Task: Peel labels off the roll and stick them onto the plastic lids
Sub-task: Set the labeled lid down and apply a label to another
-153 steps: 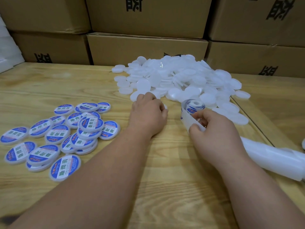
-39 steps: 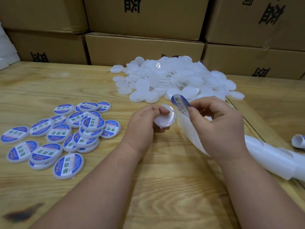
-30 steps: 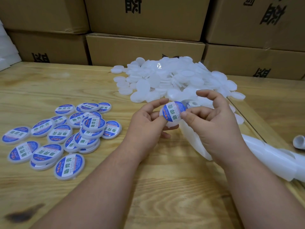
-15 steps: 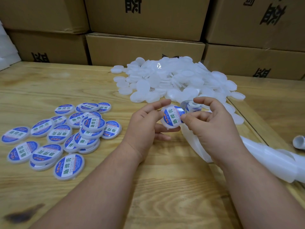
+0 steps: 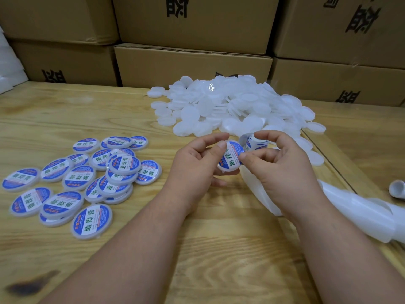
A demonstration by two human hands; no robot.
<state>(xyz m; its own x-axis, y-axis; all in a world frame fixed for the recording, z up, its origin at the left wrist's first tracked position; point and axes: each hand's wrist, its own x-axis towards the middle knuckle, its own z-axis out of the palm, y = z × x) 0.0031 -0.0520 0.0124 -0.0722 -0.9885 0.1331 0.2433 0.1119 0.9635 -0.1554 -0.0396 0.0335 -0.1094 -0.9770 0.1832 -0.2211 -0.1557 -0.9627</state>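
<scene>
Wooden surface [image 5: 197, 249], cardboard boxes [image 5: 192, 64] behind. Left hand [image 5: 195, 165] pinches a lid [image 5: 230, 159] off the surface; right hand [image 5: 278, 165] fingers press its label down. Finished lids [image 5: 87, 178] left of the grip, label roll [image 5: 255, 142] just beyond, blank lids [image 5: 230, 108] farther. Risk: uneven pressing leaves wrinkles or an off-centre label.

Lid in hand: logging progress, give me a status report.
Left hand and right hand both pinch the lid, label on, held above the table. Label roll right behind. Nothing in the way.
</scene>
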